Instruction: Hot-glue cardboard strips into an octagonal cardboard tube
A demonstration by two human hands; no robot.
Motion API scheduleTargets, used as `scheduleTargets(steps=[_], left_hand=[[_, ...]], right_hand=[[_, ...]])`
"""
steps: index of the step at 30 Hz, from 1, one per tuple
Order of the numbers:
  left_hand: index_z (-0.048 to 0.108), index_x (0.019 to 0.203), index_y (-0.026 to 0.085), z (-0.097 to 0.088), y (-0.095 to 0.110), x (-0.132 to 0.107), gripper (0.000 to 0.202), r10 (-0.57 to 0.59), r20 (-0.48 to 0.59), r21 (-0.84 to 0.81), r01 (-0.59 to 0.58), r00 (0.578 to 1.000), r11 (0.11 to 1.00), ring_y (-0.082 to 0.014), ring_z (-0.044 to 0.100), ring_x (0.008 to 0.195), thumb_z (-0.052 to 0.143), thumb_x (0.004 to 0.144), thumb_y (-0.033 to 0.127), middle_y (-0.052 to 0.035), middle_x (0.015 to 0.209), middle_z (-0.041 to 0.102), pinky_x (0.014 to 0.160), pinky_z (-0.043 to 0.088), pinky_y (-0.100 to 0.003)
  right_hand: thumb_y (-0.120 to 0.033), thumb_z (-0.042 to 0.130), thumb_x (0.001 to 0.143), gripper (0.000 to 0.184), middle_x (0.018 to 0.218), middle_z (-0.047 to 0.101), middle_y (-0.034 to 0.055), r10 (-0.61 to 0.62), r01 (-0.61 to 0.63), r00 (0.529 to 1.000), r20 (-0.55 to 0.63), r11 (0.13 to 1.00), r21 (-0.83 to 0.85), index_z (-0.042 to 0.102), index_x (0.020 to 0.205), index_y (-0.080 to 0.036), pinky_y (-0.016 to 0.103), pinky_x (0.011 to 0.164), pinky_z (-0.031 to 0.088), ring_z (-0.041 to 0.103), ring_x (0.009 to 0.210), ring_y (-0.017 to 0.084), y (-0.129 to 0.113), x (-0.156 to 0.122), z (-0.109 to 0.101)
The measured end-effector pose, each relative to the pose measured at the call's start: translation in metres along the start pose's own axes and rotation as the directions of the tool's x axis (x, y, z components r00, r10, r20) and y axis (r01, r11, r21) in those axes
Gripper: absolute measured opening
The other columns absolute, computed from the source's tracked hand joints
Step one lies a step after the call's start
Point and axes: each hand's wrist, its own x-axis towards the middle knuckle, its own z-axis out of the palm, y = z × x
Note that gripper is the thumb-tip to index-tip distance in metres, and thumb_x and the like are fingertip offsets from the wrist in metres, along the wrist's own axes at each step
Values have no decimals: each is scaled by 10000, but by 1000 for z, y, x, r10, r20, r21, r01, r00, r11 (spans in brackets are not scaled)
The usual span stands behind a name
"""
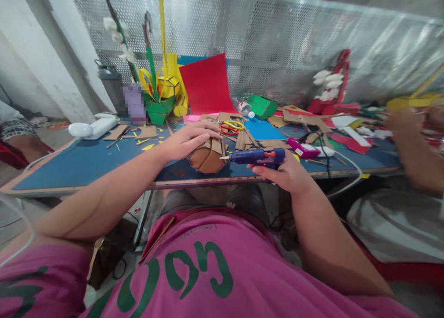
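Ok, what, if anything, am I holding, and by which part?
Your right hand holds the blue glue gun by its handle. Your left hand lies over the top of the cardboard form; whether its fingers grip it can't be told.

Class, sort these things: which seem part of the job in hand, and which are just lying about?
Apparently in use:
blue glue gun, in the right hand
brown cardboard form, under the left hand

Apparently just lying about:
plastic bottle
dark flask
red sheet, standing upright
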Motion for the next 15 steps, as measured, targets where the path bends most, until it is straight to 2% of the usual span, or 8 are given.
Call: scheduleTargets(steps=[9, 15], left_hand=[[935, 1400, 312, 1, 0, 0, 551, 0, -24, -6, 0, 1000, 1000, -356, 728, 1577, 554, 1230, 672, -135, 1564, 844, 1453, 486, -558], [938, 1384, 300, 1, 0, 1, 544, 7, -20, -14, -8, 1000, 1000, -351, 734, 1569, 554, 1235, 656, -138, 1559, 847, 1452, 490, -558]], right_hand=[[-698, 984, 889, 434, 865, 903, 51, 6, -6, 1000, -9, 1000, -13, 946, 974, -274, 400, 682, 648, 787, 719, 267, 9, 2, 3], [-752, 989, 885, 487, 852, 874, 63, -32, 33, 999, 17, 997, -64, 884, 868, -277, 424, 734, 662, 798, 777, 293, 9, -6, 6]])
